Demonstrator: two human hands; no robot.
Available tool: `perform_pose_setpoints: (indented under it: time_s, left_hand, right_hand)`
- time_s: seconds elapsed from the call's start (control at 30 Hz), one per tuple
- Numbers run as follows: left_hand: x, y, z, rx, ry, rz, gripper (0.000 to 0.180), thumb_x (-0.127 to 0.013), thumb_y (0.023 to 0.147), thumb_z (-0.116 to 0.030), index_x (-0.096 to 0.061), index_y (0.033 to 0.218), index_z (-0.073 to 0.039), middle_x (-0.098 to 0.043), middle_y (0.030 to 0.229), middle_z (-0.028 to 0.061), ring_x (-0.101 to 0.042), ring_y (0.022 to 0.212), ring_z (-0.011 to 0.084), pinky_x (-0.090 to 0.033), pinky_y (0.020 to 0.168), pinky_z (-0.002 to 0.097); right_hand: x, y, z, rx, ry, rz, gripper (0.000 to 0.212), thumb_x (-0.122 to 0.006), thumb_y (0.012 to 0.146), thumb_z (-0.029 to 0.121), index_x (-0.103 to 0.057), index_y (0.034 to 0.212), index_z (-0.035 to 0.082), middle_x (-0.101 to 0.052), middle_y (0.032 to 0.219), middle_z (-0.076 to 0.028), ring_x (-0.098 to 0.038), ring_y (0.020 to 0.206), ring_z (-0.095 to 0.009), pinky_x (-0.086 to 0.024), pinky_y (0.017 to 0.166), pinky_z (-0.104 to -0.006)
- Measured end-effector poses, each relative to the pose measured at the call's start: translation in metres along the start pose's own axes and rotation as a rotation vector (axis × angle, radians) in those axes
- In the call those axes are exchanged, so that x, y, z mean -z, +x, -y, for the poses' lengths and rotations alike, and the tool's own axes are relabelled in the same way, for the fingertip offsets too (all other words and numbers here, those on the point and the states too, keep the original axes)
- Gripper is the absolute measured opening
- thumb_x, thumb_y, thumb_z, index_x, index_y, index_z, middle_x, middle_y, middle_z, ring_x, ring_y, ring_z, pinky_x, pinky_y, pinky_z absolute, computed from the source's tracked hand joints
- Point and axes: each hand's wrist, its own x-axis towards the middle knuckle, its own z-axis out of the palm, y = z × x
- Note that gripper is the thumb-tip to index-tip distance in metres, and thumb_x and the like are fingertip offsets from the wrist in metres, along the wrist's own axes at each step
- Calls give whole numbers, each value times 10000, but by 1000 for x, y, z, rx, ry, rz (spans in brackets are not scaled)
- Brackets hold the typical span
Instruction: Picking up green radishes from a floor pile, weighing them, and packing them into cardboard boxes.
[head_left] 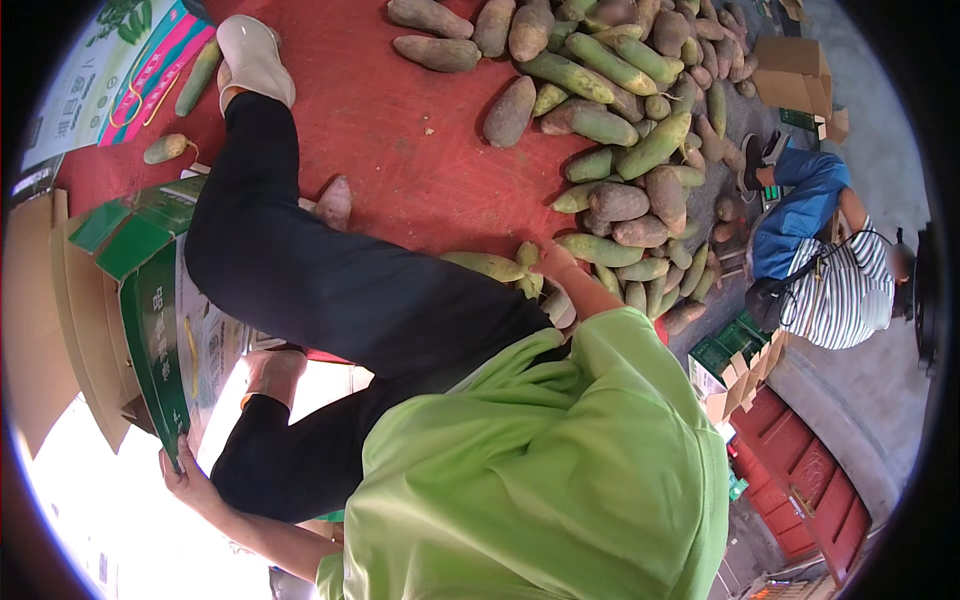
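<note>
My left hand [190, 482] grips the lower edge of a green printed cardboard box [160, 335] at the left, beside my leg. The box's flaps stand open, and its inside is mostly hidden from this view. My right hand [556, 262] reaches down in the middle, its fingers closed against a short green radish [529, 268]. Left of that one lies another green radish [485, 265], partly behind my thigh. Close by on the right, a large heap of green radishes [655, 145] and dusky reddish-brown roots [620, 202] covers the red floor.
A white, pink and green printed carton [100, 85] stands at the upper left. At the right, a person in a striped top [838, 285] sits beyond the heap. Brown cardboard boxes [793, 75] and green crates [712, 355] stand near them. My shod foot [256, 62] rests on the red floor [400, 140].
</note>
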Motion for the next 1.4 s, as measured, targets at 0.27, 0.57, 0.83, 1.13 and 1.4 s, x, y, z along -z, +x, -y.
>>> perform_pose_setpoints:
  time_s: [0.27, 0.57, 0.83, 1.13, 1.4]
  left_hand:
    - [1, -1, 3, 107, -149, 22, 167, -583, 935, -92, -622, 1001, 57, -598, 931, 83, -564, 867, 143, -521, 726, 269]
    - [5, 1, 9, 112, -143, 71, 174, -565, 944, -96, -613, 1019, 54, -593, 953, 80, -576, 869, 152, -541, 742, 290]
    - [-1, 0, 1, 103, -175, 14, 151, -573, 936, -78, -609, 981, 61, -580, 910, 60, -558, 842, 133, -512, 708, 259]
    - [-3, 2, -3, 55, -111, 7, 111, -594, 917, -71, -607, 929, 38, -550, 822, 44, -503, 751, 109, -437, 652, 239]
    - [4, 1, -19, -2, 27, 30, 94, -601, 892, -39, -625, 945, 34, -576, 822, 72, -510, 718, 154, -420, 670, 274]
  right_hand:
    - [-49, 49, -28, -115, 65, -96, 730, -818, 630, 302, -523, 1237, 22, -611, 1133, -226, -591, 1077, -339, -464, 923, -392]
    - [-18, 39, 9, -120, 153, -144, 587, -786, 677, 286, -586, 1162, 23, -621, 1140, -199, -601, 1059, -325, -475, 904, -390]
    - [74, 64, 88, 160, 495, -729, 407, -708, 741, 204, -588, 1097, 46, -598, 1104, -174, -563, 1052, -338, -454, 909, -417]
    - [27, 62, 109, 197, 400, -241, 414, -682, 800, 308, -610, 1077, 9, -629, 1086, -185, -626, 950, -346, -492, 835, -414]
    - [19, 87, 177, 1, 186, -20, 789, -739, 718, 455, -440, 1292, 3, -605, 1138, -180, -670, 874, -300, -580, 559, -389]
